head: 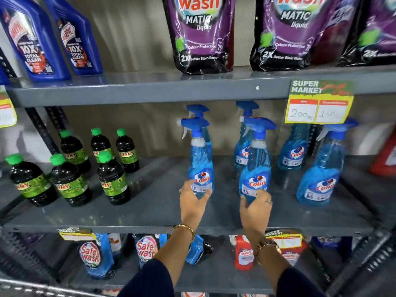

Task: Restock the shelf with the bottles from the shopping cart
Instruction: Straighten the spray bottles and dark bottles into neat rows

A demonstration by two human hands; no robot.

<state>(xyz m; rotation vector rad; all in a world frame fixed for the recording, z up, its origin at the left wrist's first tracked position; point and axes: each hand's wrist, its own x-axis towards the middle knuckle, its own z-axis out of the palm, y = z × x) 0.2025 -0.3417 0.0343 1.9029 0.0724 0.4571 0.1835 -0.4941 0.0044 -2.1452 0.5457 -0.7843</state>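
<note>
purple pouches [201, 33]: tops cut off above price tag [319, 101] | tag's handwritten prices blurred | rear spray bottle [294, 151] below tag: head hidden

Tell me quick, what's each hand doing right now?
Left hand: closed around the base of a Colin spray bottle on the shelf.
Right hand: closed around another Colin spray bottle.

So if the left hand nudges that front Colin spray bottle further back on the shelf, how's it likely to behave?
The Colin spray bottle in the left hand looks nearly full of blue liquid, so probably fairly heavy. It is tall with a bulky trigger head, so a push high up might tip it. Pushed low, its rigid plastic base would likely slide on the smooth grey shelf.
</note>
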